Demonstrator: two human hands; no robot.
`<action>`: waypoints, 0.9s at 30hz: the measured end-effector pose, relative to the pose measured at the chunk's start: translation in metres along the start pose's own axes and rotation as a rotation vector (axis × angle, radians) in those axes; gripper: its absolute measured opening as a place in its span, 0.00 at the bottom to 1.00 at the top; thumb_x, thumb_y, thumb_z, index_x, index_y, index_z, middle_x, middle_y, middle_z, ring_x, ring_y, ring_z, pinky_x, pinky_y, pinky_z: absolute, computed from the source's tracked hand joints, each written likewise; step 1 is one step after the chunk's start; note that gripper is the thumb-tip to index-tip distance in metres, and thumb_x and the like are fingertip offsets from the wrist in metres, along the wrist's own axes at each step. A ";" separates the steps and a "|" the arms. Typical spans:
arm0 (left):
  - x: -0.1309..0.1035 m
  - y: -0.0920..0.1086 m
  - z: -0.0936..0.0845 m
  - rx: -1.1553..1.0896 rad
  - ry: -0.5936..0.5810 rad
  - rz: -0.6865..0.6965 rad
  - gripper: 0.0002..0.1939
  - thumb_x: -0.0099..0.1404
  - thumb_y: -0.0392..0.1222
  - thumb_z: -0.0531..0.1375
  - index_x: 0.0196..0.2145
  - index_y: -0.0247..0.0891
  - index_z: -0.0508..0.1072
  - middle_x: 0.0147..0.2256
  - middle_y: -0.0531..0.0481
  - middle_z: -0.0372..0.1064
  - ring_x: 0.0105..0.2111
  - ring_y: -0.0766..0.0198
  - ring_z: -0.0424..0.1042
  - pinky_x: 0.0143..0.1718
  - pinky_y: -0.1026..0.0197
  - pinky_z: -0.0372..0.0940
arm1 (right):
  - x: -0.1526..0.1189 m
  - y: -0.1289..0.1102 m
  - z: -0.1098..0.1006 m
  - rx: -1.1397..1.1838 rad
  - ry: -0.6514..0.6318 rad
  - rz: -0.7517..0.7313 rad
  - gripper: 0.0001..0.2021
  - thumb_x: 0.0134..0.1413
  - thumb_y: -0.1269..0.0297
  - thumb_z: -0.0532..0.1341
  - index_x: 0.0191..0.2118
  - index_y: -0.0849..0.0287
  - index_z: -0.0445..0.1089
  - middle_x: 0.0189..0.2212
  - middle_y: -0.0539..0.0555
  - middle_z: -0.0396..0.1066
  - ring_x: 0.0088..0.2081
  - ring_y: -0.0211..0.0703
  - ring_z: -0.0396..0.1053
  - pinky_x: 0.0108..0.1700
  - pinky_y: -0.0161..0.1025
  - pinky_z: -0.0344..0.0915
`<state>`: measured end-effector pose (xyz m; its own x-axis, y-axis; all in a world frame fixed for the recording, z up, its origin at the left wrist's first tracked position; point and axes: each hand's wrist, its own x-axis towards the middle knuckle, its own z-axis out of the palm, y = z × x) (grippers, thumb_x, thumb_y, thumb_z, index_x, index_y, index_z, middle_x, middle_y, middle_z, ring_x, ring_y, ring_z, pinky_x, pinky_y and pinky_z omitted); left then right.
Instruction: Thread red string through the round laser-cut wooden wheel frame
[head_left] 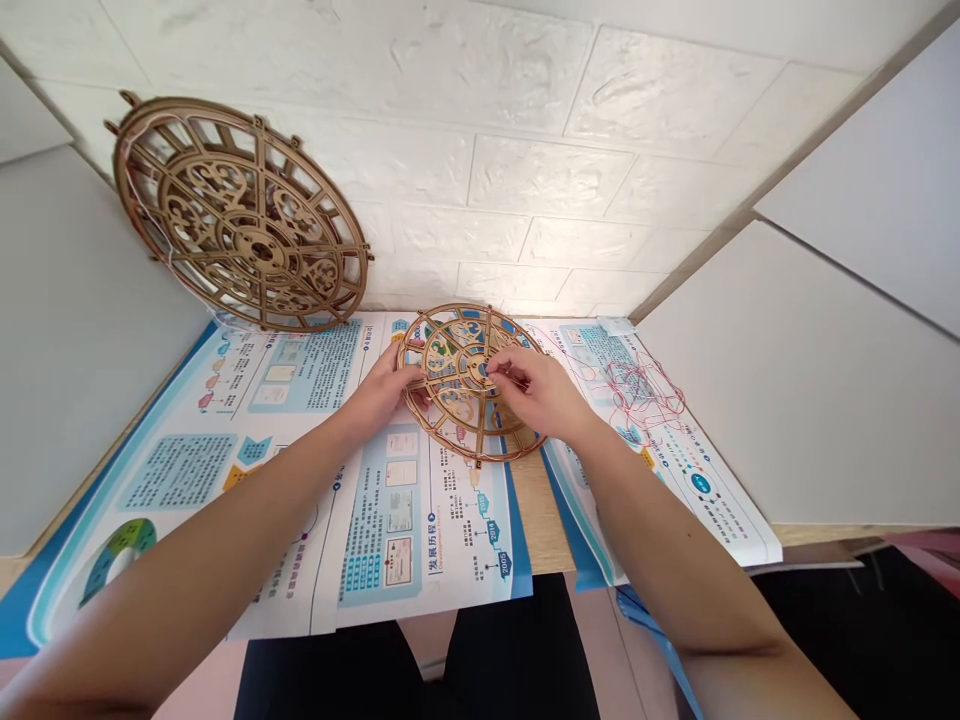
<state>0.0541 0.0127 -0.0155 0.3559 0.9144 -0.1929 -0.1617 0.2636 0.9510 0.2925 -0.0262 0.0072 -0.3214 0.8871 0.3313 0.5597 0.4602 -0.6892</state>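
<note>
Round golden-brown openwork wheel, flat and filled with curled scrollwork [469, 372], lies at the centre of the frame, in both of our hands' reach. We see it in the head view. Our left hand [386, 393] is closed on its left rim, the thumb on top and fingers beneath. Our right hand [536, 388] is over the right half, thumb and fingertips pinched together beside the hub; we cannot tell whether a strand lies between them.

Under the wheel are blue-and-white printed paper sheets [300, 380], with a strip of pale wooden tabletop [540, 510] bare at the lower centre. A larger wheel of the same golden-brown openwork [261, 250] leans on the white brick-patterned wall [555, 170] at the upper left, and a loose tangle of thin red wire [645, 395] spreads at the right of the frame.

We judge the wire to be the main hazard: its loops cross each other, so a pull on one could knot the rest or snag on the wheel's small rim tabs. The thin scrollwork might crack if our fingertips press hard near the hub. The sheets look loose and could slide beneath the wheel, and a knock to the leaning wheel might topple it.
</note>
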 end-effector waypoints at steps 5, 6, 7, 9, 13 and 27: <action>-0.001 0.002 -0.001 0.002 -0.031 -0.043 0.28 0.54 0.41 0.65 0.51 0.40 0.61 0.29 0.51 0.70 0.25 0.60 0.70 0.30 0.56 0.66 | 0.001 -0.002 0.004 0.044 0.094 0.070 0.03 0.63 0.66 0.57 0.40 0.57 0.67 0.30 0.49 0.68 0.24 0.36 0.61 0.30 0.37 0.58; -0.001 0.002 -0.001 0.011 -0.048 -0.052 0.29 0.53 0.41 0.65 0.51 0.40 0.61 0.29 0.51 0.70 0.25 0.60 0.70 0.31 0.56 0.66 | 0.001 -0.002 0.005 0.057 0.111 0.089 0.03 0.63 0.65 0.58 0.40 0.57 0.67 0.31 0.49 0.69 0.25 0.37 0.62 0.30 0.37 0.58; -0.001 0.003 -0.001 0.017 -0.064 -0.056 0.30 0.53 0.41 0.66 0.52 0.40 0.61 0.30 0.51 0.71 0.25 0.60 0.70 0.31 0.55 0.66 | 0.001 -0.002 0.006 0.068 0.124 0.106 0.03 0.62 0.65 0.58 0.41 0.57 0.67 0.32 0.49 0.69 0.25 0.37 0.62 0.30 0.37 0.58; -0.001 0.002 -0.001 0.020 -0.081 -0.051 0.32 0.52 0.41 0.67 0.53 0.40 0.60 0.31 0.51 0.71 0.25 0.61 0.70 0.32 0.55 0.67 | 0.001 -0.001 0.007 0.085 0.132 0.136 0.04 0.61 0.64 0.59 0.40 0.57 0.67 0.32 0.49 0.69 0.25 0.37 0.62 0.30 0.38 0.59; 0.000 0.000 -0.003 0.031 -0.092 -0.032 0.37 0.51 0.39 0.69 0.55 0.40 0.59 0.29 0.54 0.70 0.24 0.61 0.71 0.33 0.55 0.67 | 0.001 0.001 0.009 0.141 0.112 0.174 0.04 0.61 0.63 0.60 0.40 0.56 0.67 0.31 0.49 0.68 0.27 0.38 0.63 0.30 0.37 0.59; 0.004 -0.004 -0.007 0.072 -0.105 -0.010 0.35 0.53 0.43 0.70 0.55 0.39 0.59 0.27 0.54 0.70 0.25 0.61 0.72 0.31 0.58 0.66 | 0.001 -0.010 0.007 0.484 0.040 0.159 0.09 0.58 0.57 0.64 0.38 0.56 0.67 0.31 0.49 0.67 0.27 0.36 0.61 0.28 0.35 0.57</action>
<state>0.0496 0.0170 -0.0219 0.4521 0.8737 -0.1794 -0.0924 0.2459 0.9649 0.2806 -0.0302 0.0100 -0.2259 0.9498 0.2163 0.1784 0.2587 -0.9494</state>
